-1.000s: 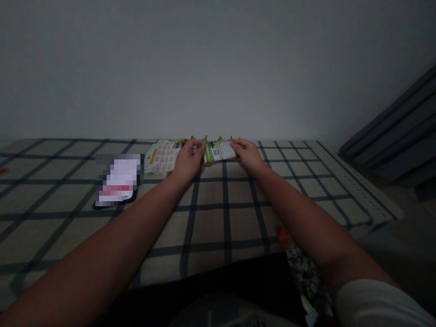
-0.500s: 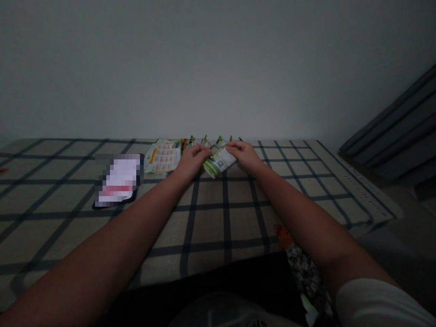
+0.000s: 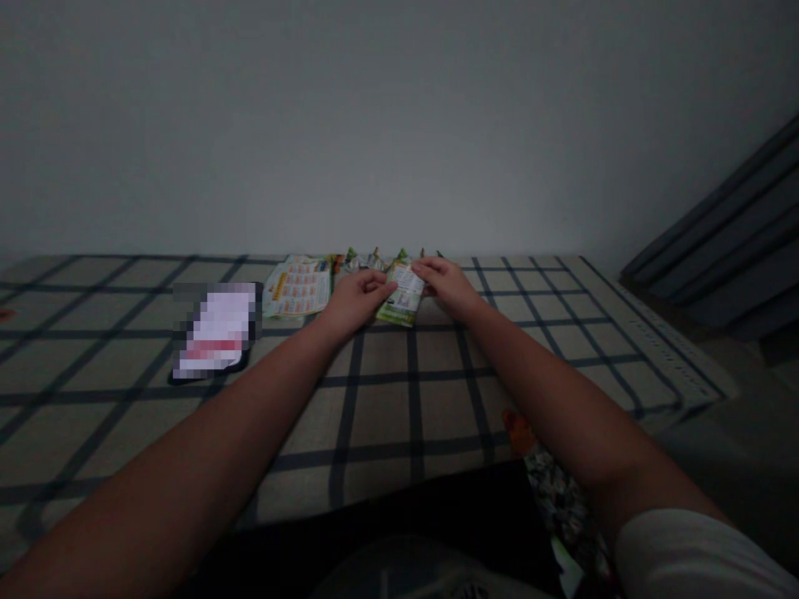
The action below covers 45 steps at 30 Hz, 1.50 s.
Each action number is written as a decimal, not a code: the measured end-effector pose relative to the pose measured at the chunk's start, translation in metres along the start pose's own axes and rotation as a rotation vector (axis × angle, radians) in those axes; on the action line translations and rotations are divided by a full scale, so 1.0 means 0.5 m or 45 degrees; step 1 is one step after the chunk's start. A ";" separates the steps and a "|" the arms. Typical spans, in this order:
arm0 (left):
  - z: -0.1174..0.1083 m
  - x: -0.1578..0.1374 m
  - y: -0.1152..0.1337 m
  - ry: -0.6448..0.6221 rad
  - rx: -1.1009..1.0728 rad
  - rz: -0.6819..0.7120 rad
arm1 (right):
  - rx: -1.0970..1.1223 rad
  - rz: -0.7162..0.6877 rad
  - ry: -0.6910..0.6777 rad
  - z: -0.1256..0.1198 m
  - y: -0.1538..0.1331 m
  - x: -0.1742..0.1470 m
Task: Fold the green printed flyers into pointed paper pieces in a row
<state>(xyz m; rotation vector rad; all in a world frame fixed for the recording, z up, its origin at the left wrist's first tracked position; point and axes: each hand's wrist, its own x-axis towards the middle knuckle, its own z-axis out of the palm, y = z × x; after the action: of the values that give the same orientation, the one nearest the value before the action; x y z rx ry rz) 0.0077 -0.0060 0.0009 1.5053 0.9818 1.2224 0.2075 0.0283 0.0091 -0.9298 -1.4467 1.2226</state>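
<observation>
A small green-and-white printed packet (image 3: 403,301) is held between both hands over the checked cloth. My left hand (image 3: 359,299) pinches its left edge, with the thumb on the printed face. At the upper right corner, the closed fingertips of my right hand (image 3: 446,283) grip the same packet. Its back side is hidden. Just behind stand several pointed green and silvery packet tips (image 3: 368,258), partly covered by my hands. To the left of my left hand lies a flat printed sheet or pouch (image 3: 300,287) with rows of orange text.
A dark-edged flat object (image 3: 253,333), blurred by pixels and phone-like, rests at left on the checked cloth (image 3: 380,416). A crumpled patterned item (image 3: 562,495) sits by my right forearm. The pale wall (image 3: 399,133) rises behind, with a dark pleated curtain (image 3: 730,233) at right.
The packet has turned more upright, its lower edge swinging right. My left hand has shifted slightly, its thumb now further along the packet; my right hand stays nearly in place.
</observation>
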 end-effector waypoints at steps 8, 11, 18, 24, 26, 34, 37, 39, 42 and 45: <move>0.013 -0.017 0.023 -0.101 -0.011 -0.169 | -0.194 -0.121 0.029 -0.002 -0.006 -0.007; 0.015 -0.019 0.031 -0.071 -0.004 -0.175 | -0.224 -0.144 0.029 -0.003 -0.008 -0.007; 0.008 -0.013 0.015 0.016 0.109 -0.121 | -0.102 -0.082 0.000 -0.001 -0.006 -0.006; 0.005 -0.002 0.004 0.120 0.090 -0.059 | -0.028 0.020 -0.082 0.001 -0.005 -0.007; 0.005 -0.001 0.004 0.142 0.104 -0.067 | -0.073 -0.005 -0.073 0.000 -0.002 -0.006; 0.005 -0.001 0.001 0.116 0.042 -0.089 | -0.173 -0.073 -0.025 -0.009 0.012 -0.001; 0.007 -0.003 0.005 0.096 0.017 -0.107 | -0.196 -0.090 -0.024 -0.009 0.012 -0.001; 0.007 -0.005 0.008 0.092 0.001 -0.115 | -0.205 -0.093 -0.017 -0.009 0.010 -0.002; 0.008 -0.006 0.009 0.089 -0.029 -0.126 | -0.209 -0.087 -0.008 -0.007 0.006 -0.005; 0.008 -0.008 0.012 0.068 -0.051 -0.129 | -0.207 -0.084 -0.006 -0.005 0.002 -0.008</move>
<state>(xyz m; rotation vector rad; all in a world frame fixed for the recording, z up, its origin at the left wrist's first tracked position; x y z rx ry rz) 0.0111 -0.0117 0.0054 1.3817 1.0504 1.2086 0.2106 0.0253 0.0074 -0.9804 -1.5864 1.0714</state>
